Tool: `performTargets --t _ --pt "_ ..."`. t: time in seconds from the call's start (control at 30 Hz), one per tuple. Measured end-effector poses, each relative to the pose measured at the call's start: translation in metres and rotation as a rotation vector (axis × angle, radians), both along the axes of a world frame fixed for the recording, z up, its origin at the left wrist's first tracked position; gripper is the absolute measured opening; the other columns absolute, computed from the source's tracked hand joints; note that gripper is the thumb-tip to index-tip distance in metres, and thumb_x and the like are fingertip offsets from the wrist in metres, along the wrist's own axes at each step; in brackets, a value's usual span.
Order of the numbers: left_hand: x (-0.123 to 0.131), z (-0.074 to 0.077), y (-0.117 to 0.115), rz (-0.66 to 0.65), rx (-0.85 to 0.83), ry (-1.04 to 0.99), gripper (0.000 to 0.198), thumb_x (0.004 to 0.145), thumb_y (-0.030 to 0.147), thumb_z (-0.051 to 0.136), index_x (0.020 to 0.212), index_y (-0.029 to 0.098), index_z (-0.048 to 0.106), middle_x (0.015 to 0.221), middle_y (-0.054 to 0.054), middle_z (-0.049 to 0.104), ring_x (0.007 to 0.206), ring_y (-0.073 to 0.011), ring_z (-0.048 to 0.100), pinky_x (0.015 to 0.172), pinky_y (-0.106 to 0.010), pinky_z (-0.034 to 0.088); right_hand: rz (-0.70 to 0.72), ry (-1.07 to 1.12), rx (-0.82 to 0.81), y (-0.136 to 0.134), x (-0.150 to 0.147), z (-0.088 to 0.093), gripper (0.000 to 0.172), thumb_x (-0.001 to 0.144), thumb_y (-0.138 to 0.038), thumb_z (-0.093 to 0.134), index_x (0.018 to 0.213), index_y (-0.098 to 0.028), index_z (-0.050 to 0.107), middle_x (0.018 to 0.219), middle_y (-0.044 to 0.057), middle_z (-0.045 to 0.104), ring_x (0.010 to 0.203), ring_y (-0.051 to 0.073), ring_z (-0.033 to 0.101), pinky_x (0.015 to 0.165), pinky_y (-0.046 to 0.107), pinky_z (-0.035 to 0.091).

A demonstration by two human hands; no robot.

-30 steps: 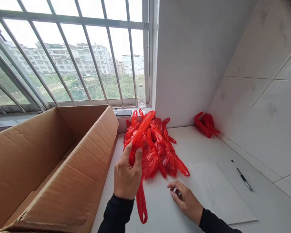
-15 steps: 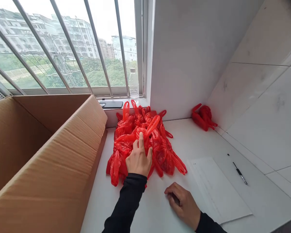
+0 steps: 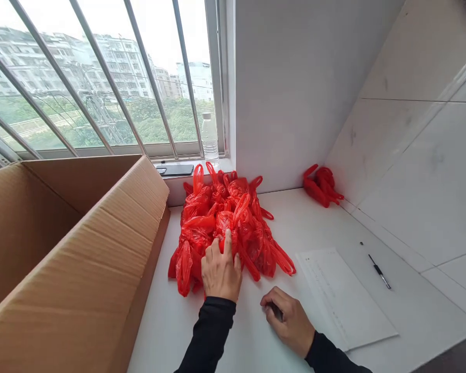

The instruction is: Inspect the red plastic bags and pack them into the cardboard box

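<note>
A heap of tied red plastic bags lies on the white tabletop, their handle loops sticking up and out. At the heap's near side, my left hand is palm down with the index finger stretched forward against a bag and the thumb apart. It grips nothing that I can see. My right hand rests on the tabletop to the right of the heap, its fingers curled into a loose fist. Inside the curl it is dark, and no object shows.
A large open cardboard box stands at the left. More red bags sit in the back corner. Paper sheets and a pen lie at the right. A clear bottle and a phone are on the windowsill.
My left hand has drawn back slightly toward me across the near bags, its index finger still extended. My right hand stays curled in about the same spot. The camera view has shifted a little.
</note>
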State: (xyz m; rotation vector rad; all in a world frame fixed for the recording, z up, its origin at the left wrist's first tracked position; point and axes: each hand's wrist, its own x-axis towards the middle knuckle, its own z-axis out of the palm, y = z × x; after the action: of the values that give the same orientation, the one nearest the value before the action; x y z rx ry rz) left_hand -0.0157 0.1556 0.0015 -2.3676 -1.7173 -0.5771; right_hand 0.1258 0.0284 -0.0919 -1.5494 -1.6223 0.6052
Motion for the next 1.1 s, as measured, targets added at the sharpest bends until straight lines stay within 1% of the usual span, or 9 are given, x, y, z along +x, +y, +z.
performTargets --t 0.2,0.33,0.43,0.53,0.67,0.73,0.83,0.97,1.1 --pt "-0.001 -0.014 -0.016 0.014 0.016 -0.048 0.061 0.090 0.023 0.056 0.149 0.021 0.040 0.135 -0.014 0.055 0.118 -0.0293 0.052 0.092 -0.041 0.047 -0.015 0.000 0.039 -0.001 0.001 -0.005 0.019 0.086 -0.011 0.047 0.088 -0.022 0.063 0.081 0.000 0.060 0.065 0.015 0.054 0.061 0.027 0.040" --pt "-0.003 -0.016 -0.026 0.031 0.009 -0.097 0.056 0.092 0.021 0.051 0.147 0.020 0.042 0.134 -0.014 0.056 0.113 -0.0285 0.055 0.088 -0.041 0.048 -0.010 -0.019 0.059 0.002 -0.001 -0.005 0.018 0.083 -0.011 0.049 0.086 -0.022 0.063 0.079 -0.001 0.059 0.063 0.015 0.054 0.062 0.027 0.039" --pt "-0.003 -0.007 -0.028 0.024 0.029 -0.159 0.051 0.094 0.026 0.050 0.144 0.018 0.046 0.132 -0.015 0.057 0.113 -0.0288 0.056 0.089 -0.042 0.047 -0.006 -0.018 0.056 0.005 -0.002 -0.005 0.017 0.083 -0.012 0.049 0.084 -0.021 0.063 0.077 -0.002 0.059 0.060 0.014 0.053 0.061 0.027 0.039" --pt "0.004 0.009 -0.023 0.072 0.077 -0.213 0.047 0.094 0.032 0.050 0.139 0.018 0.050 0.128 -0.014 0.059 0.113 -0.0293 0.056 0.091 -0.042 0.046 0.009 -0.016 0.049 0.006 -0.002 -0.005 0.017 0.083 -0.012 0.049 0.084 -0.022 0.063 0.078 -0.002 0.059 0.059 0.013 0.052 0.061 0.027 0.038" --pt "0.023 0.022 -0.005 0.122 0.040 -0.174 0.058 0.090 0.044 0.054 0.141 0.016 0.049 0.128 -0.015 0.058 0.111 -0.0319 0.055 0.091 -0.045 0.045 0.015 -0.008 0.038 0.005 0.000 -0.003 0.018 0.083 -0.012 0.048 0.084 -0.022 0.063 0.078 -0.002 0.060 0.058 0.013 0.051 0.061 0.027 0.038" --pt "0.031 0.020 0.005 0.117 -0.007 -0.103 0.060 0.088 0.040 0.056 0.142 0.015 0.047 0.124 -0.016 0.059 0.108 -0.0329 0.056 0.088 -0.046 0.046 0.016 0.004 0.029 0.005 0.001 -0.001 0.020 0.082 -0.011 0.047 0.085 -0.022 0.063 0.079 -0.002 0.060 0.058 0.013 0.052 0.061 0.027 0.038" --pt "0.037 0.008 0.017 0.075 -0.057 -0.024 0.055 0.088 0.026 0.056 0.142 0.019 0.050 0.114 -0.014 0.061 0.102 -0.0306 0.057 0.082 -0.042 0.047 0.023 0.025 0.007 0.004 0.002 0.000 0.020 0.082 -0.010 0.047 0.084 -0.022 0.063 0.079 -0.002 0.061 0.059 0.013 0.053 0.062 0.027 0.039" --pt "0.042 -0.007 0.024 0.034 -0.070 0.006 0.054 0.087 0.019 0.054 0.140 0.025 0.053 0.115 -0.012 0.060 0.102 -0.0294 0.057 0.083 -0.041 0.047 0.033 0.030 -0.019 0.004 0.002 0.001 0.020 0.081 -0.011 0.047 0.084 -0.023 0.063 0.078 -0.002 0.061 0.060 0.014 0.055 0.062 0.027 0.039" --pt "0.047 -0.006 0.021 0.018 -0.088 0.018 0.053 0.088 0.019 0.055 0.140 0.026 0.054 0.118 -0.013 0.060 0.103 -0.0295 0.057 0.086 -0.043 0.046 0.055 0.045 -0.026 0.004 0.004 -0.003 0.019 0.081 -0.012 0.047 0.083 -0.023 0.062 0.077 -0.002 0.062 0.062 0.015 0.057 0.061 0.027 0.040"
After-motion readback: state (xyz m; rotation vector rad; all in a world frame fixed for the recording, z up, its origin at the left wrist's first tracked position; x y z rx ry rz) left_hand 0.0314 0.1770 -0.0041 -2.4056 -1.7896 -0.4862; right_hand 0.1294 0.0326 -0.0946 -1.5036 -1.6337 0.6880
